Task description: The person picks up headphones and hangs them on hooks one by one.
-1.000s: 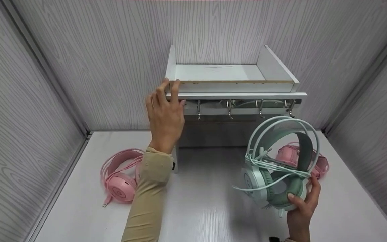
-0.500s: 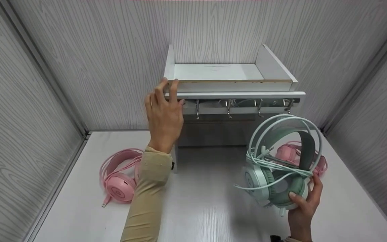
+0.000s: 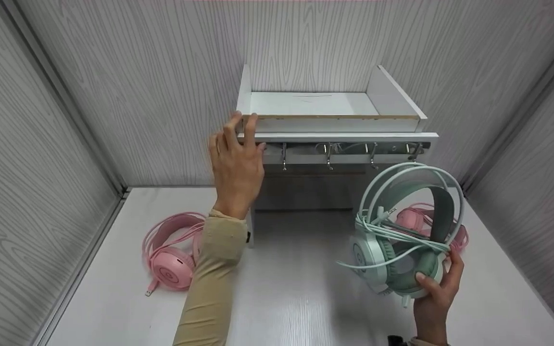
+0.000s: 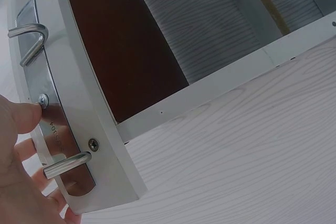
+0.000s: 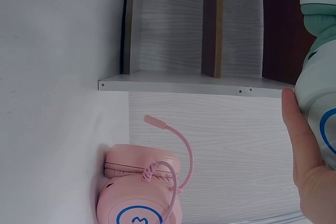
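Note:
A white shelf rack with a metal hook rail along its front stands against the back wall. My left hand grips its left front corner; in the left wrist view the thumb presses the rail plate, with the other fingers partly hidden behind the board. My right hand holds mint-green headphones by one ear cup, headband up. Their cable is wound round the middle, and a loose end sticks out to the left. They hang below the rail's right end, apart from the hooks.
Pink headphones lie on the white table at left, partly behind my left sleeve. More pink headphones lie at right, behind the mint-green ones. Wood-grained walls enclose the table at the sides and back.
My right hand and the mint-green headphones have shifted slightly right and up. My left hand keeps its grip on the rack corner.

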`<state>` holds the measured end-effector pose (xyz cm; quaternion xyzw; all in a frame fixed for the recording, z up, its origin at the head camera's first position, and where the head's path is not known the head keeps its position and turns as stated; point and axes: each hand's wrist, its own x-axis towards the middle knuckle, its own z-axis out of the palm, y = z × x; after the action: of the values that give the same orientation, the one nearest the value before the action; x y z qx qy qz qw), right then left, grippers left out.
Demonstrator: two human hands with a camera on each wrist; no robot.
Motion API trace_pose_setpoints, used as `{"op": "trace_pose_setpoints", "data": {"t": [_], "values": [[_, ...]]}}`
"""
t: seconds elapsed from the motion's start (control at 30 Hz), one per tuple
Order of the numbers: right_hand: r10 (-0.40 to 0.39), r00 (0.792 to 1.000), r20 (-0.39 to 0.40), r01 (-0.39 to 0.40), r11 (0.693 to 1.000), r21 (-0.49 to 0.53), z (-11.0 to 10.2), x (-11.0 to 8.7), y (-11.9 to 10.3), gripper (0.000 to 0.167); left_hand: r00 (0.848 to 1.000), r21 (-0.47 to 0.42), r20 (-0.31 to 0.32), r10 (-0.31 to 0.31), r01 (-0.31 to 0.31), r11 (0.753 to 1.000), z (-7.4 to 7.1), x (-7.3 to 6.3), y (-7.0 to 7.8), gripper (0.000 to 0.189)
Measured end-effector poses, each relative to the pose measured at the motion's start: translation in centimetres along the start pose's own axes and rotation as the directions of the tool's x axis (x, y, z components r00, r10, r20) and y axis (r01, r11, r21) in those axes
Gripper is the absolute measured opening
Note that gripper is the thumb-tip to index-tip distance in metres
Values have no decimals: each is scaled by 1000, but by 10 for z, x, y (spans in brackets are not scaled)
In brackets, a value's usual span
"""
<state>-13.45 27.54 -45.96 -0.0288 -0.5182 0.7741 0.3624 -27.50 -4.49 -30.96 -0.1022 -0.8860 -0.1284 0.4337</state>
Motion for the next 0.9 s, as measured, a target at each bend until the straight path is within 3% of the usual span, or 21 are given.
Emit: {"op": "trace_pose_setpoints", "data": {"t": [0.2,0.43,0.9], "values": [[4,1000,27,-4,1000,19,0,2,1,73,1000,-25,15,-12,13,1000,-1,1,-1,51],[31,999,11,-30,999,-30,1,1,0,69,1000,-16,23,-13,13,1000,0,-1,-2,51],[59,998,36,-59,998,4,-3,6,10,67,999,-17,30,-22,22,1000,-2,0,0,53]]}}
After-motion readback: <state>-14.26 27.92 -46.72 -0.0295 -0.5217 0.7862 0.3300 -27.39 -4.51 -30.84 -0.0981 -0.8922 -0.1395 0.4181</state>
